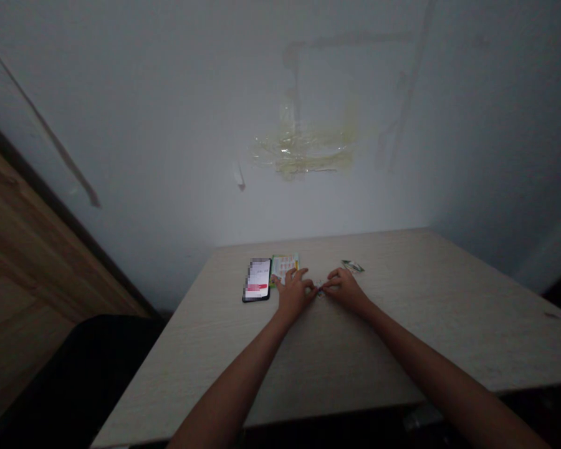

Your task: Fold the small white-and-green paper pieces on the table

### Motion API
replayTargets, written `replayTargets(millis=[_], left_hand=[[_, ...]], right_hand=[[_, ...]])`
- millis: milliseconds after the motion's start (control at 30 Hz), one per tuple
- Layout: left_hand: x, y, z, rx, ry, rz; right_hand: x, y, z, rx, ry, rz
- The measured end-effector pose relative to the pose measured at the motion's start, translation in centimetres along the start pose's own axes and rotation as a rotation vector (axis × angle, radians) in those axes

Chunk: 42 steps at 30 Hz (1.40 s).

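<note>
Both my hands meet over the middle of the table (393, 268). My left hand (293, 296) has thumb and index finger closed near a tiny dark purplish piece (320, 290), while its other fingers fan out over a printed leaflet (287, 262). From the other side, my right hand (346, 292) pinches at the same spot with thumb and index finger. What exactly sits in either pinch is too small to name. Small pale bits lie around the fingertips, too blurred to make out.
A phone (257, 280) with a lit screen lies left of the leaflet. Beyond my right hand is a small green-and-white wrapper-like piece (353, 266). The wall (168, 156) with yellowed tape (303, 149) rises behind the table. A dark chair-like shape (88, 374) stands at the left.
</note>
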State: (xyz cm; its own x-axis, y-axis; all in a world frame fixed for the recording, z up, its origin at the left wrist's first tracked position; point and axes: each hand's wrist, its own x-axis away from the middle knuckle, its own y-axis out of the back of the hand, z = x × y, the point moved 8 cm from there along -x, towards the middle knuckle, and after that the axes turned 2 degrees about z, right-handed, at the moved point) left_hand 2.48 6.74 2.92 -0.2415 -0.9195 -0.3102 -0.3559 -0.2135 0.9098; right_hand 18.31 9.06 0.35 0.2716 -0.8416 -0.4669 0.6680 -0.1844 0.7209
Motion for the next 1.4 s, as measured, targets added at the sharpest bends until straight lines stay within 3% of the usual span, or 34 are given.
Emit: replayTargets(millis=[533, 1400], left_hand=[[-0.08, -0.64, 0.46, 0.040, 0.000, 0.044], [0.17, -0.40, 0.21, 0.048, 0.004, 0.038]], right_hand=[[-0.61, 0.49, -0.24, 0.044, -0.202, -0.040], [-0.74, 0.32, -0.80, 0.068, -0.238, -0.055]])
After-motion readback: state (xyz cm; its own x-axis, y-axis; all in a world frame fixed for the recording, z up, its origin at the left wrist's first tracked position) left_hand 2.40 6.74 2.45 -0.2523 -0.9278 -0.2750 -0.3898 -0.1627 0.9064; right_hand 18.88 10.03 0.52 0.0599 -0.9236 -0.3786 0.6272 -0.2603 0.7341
